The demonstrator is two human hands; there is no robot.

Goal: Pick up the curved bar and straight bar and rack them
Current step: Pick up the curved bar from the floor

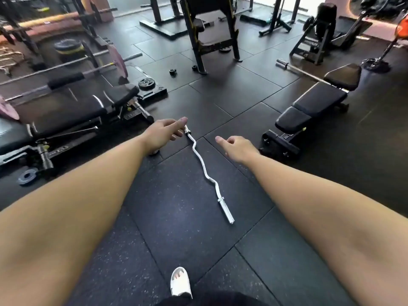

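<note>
A silver curved bar (204,171) lies on the dark rubber floor, running from its far end near my left hand down to a sleeve end at lower centre. A straight silver bar (297,70) lies on the floor at the right, partly hidden behind a bench. My left hand (164,132) is stretched out above the curved bar's far end, fingers loosely apart, holding nothing. My right hand (235,146) hovers to the right of the bar, fingers partly curled, empty.
A black bench (309,113) stands at right. Another bench and loaded barbells with pink plates (117,60) fill the left. A black rack frame (212,29) stands ahead. Small collars (172,72) and a plate (27,176) lie on the floor. My white slipper (180,281) shows below.
</note>
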